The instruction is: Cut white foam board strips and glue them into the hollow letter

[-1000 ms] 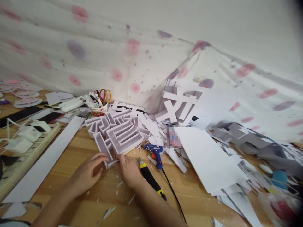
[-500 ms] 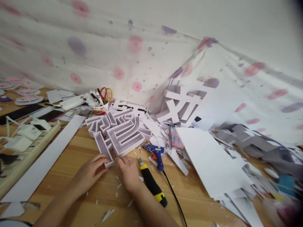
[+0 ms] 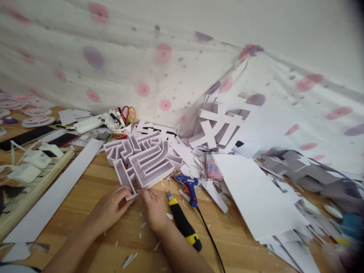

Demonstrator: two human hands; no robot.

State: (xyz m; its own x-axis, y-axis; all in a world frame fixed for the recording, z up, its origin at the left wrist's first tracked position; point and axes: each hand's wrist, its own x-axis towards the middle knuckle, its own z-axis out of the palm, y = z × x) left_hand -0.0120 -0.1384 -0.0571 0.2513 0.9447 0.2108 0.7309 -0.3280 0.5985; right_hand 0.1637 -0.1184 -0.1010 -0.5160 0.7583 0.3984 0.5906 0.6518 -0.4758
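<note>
Wooden table (image 3: 93,193), white hollow walled character (image 3: 150,171)

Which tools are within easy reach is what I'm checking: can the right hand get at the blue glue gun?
Probably yes: the utility knife lies between the right hand and the blue glue gun, but flat on the table, and nothing covers the glue gun.

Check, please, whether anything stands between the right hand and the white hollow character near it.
Nothing visible stands between them: the right hand has its fingers at the near edge of the white hollow character. The cutter and blue glue gun lie to the right.
</note>
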